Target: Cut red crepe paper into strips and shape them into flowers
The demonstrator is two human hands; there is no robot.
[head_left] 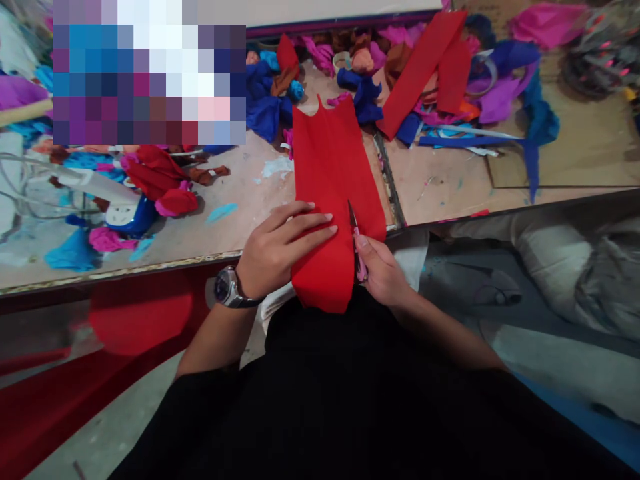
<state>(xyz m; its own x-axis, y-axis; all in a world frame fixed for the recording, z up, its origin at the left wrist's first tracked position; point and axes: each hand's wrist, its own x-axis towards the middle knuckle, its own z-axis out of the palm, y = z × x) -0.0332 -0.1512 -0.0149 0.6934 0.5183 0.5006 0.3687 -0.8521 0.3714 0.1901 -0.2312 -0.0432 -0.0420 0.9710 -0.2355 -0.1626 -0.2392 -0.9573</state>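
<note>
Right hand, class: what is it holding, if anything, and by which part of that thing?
The right hand holds the scissors by their pink handles.

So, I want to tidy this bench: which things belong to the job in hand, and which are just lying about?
In the job:
- red sheet, under the left hand
- pink-handled scissors, in the right hand

Seemingly just lying about:
- red strips
- blue scraps
- tape roll
- power socket

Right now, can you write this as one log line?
left hand: flat on red sheet | right hand: holding scissors at sheet | sheet: on table, overhanging its edge
</note>
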